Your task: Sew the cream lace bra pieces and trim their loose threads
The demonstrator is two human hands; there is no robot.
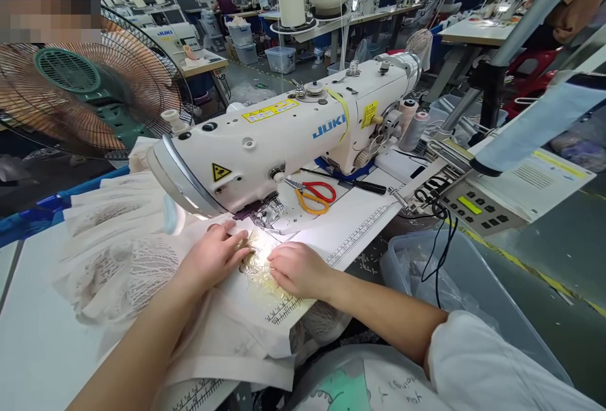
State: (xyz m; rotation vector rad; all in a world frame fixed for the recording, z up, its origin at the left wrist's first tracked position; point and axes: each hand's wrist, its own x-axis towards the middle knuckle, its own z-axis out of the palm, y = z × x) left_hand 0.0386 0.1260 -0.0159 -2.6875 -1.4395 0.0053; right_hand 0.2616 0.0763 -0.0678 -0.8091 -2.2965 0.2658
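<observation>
Under the lamp by the presser foot of a white JUKI sewing machine, my left hand rests on beige fabric, its fingers stretched and slightly apart. To its right, my right hand is closed, fingertips curled together; what they pinch, if anything, is hidden. Between the hands lies a shiny yellowish, crinkled patch, too glaring to name. The fabric drapes over the table's front edge. A heap of beige lace garments lies left of my left hand.
Scissors with red and orange handles and a black-handled screwdriver lie behind my right hand. A clear plastic bin stands right of the table, below a control panel. A large fan stands at the left.
</observation>
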